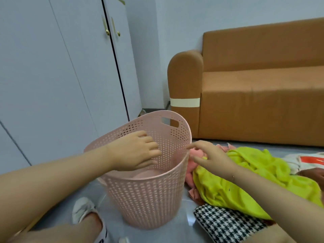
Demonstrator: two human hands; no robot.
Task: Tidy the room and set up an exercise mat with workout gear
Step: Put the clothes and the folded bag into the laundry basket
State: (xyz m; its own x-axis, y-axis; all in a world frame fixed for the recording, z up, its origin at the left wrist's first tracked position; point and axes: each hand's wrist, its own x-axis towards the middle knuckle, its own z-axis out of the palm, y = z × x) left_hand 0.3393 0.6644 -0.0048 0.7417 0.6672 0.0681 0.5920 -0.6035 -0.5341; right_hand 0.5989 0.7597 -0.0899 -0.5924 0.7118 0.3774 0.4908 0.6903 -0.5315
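A pink perforated laundry basket (149,199) stands on the grey floor in front of me. My left hand (135,151) hovers over its opening with fingers loosely curled, holding nothing. My right hand (212,156) lies on a neon yellow garment (254,172) just right of the basket, its forefinger stretched toward the rim. The yellow garment tops a pile of clothes on the floor, with a salmon pink garment (190,165) beneath it against the basket wall. No exercise mat or workout gear is in view.
A black-and-white houndstooth garment (224,223) lies at the front right, and a white cloth with a red print (305,160) at the far right. A brown sofa (254,95) stands behind the pile. White wardrobe doors (52,76) fill the left. My white shoe (84,209) is by the basket.
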